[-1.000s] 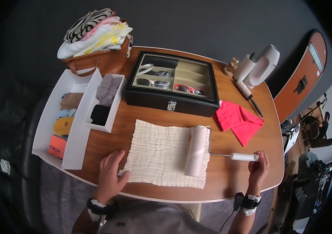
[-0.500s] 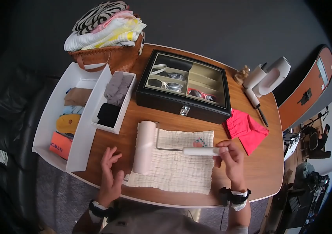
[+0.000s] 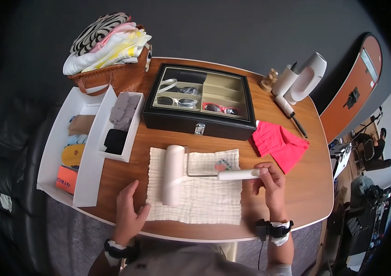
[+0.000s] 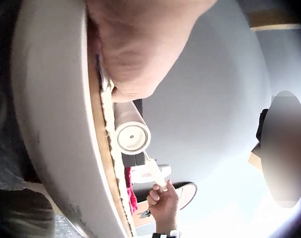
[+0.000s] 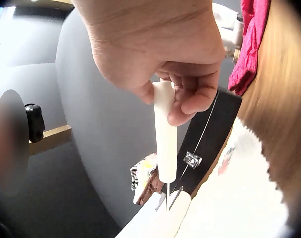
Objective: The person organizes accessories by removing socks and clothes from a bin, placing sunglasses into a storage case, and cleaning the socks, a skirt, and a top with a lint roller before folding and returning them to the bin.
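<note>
A cream crinkled cloth [image 3: 211, 202] lies flat on the table, with a small printed motif near its upper right corner. Over its left part stands a lint roller [image 3: 173, 177], its wide pale roll upright in the head view. My right hand [image 3: 271, 186] pinches the end of the white handle [image 5: 165, 134] between thumb and fingers. Beside the cloth's lower left corner is my left hand [image 3: 130, 211], fingers extended and thumb at the cloth's edge. The left wrist view shows the roll's round end [image 4: 132, 138] just past that hand.
Behind the cloth stands a black glasses case [image 3: 200, 103]. Red folded fabric [image 3: 280, 145] lies to the right. White boxes [image 3: 92, 175] of folded clothes and a brown basket [image 3: 112, 76] occupy the left. A hair dryer [image 3: 308, 76] and a mirror [image 3: 356, 87] stand at the right.
My right hand has carried the lint roller left from the cloth's right edge, uncovering the motif. In the last half second the roll shifted slightly right on the cloth. My left hand stays by the corner.
</note>
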The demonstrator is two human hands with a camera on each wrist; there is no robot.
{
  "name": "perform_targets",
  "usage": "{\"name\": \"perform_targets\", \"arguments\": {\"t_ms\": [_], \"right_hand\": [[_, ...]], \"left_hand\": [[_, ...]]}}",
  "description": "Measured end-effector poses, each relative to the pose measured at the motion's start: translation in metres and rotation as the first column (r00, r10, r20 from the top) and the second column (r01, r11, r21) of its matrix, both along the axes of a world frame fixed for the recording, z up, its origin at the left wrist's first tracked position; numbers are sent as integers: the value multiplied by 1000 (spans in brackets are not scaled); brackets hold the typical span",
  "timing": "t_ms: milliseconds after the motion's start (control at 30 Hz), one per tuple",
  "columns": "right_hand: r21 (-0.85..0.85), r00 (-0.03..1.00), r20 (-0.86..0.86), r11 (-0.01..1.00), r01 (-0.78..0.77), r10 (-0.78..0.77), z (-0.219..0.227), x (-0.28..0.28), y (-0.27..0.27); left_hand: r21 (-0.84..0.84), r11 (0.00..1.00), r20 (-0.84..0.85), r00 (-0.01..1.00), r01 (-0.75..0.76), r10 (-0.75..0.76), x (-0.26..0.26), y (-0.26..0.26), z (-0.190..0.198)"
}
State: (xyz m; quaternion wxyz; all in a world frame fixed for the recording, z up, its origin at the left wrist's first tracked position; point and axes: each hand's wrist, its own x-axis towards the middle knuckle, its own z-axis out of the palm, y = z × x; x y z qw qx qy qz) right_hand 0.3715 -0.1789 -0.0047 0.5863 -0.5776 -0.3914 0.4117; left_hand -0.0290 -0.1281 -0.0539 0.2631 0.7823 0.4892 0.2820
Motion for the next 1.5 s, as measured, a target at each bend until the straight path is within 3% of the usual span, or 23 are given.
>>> {"name": "perform_targets", "arguments": {"t_ms": [200, 400, 567, 600, 667, 800, 1000, 1100, 1133, 1200, 1267, 1300, 1333, 1367, 1400, 1433, 1467, 1500], "right_hand": [[25, 964, 49, 965, 260, -261, -9, 54, -53], [115, 834, 64, 834, 539, -548, -7, 111, -108], [118, 744, 19, 740, 662, -668, -12, 156, -133], [91, 755, 21, 754, 651, -655, -14, 162, -136], [33, 780, 24, 780, 625, -625, -18, 173, -142], [-128, 794, 33, 786, 605, -607, -39, 187, -142], [-238, 841, -35, 822, 518, -540, -53, 188, -142], [-307, 805, 26, 762, 570, -592, -37, 175, -140], [-264, 783, 252, 738, 621, -568, -34, 167, -141], [-140, 609, 651, 717, 683, -453, -24, 141, -138], [-67, 613, 692, 812, 580, -381, 4, 88, -129], [53, 655, 646, 879, 474, -392, -13, 66, -132], [63, 623, 718, 920, 386, -310, 3, 18, -126], [44, 581, 804, 986, 161, -131, 0, -7, -120], [13, 506, 861, 995, -98, 38, -3, -32, -114], [-28, 424, 887, 940, -340, 180, -6, -58, -109], [-56, 444, 857, 903, -426, 263, -19, -82, -101], [-59, 394, 883, 895, -443, 253, -23, -104, -92]], "left_hand": [[84, 996, -43, 999, -11, 15, 7, -3, 1], [110, 994, -77, 997, 4, 4, 10, -4, 1], [53, 998, -108, 993, 45, -40, 23, -4, 12], [36, 998, -93, 994, 55, -52, 28, -1, 17], [21, 977, -177, 962, 213, -206, 35, 14, 23], [9, 893, -346, 839, 451, -420, 59, 44, 44], [-41, 851, -319, 801, 523, -507, 106, 93, 40], [-29, 862, -259, 829, 506, -496, 124, 107, 37], [-3, 868, -255, 839, 497, -482, 129, 110, 35], [57, 879, -248, 860, 473, -447, 137, 117, 33], [108, 886, -235, 877, 452, -419, 143, 125, 30], [131, 886, -229, 883, 445, -410, 145, 128, 28], [95, 896, -230, 885, 434, -405, 148, 129, 30], [61, 903, -230, 886, 425, -402, 152, 130, 32], [28, 909, -230, 888, 416, -399, 155, 131, 34], [32, 908, -234, 886, 418, -399, 158, 132, 33], [36, 908, -238, 886, 417, -398, 159, 133, 31], [40, 908, -243, 886, 416, -395, 160, 133, 30]]}}
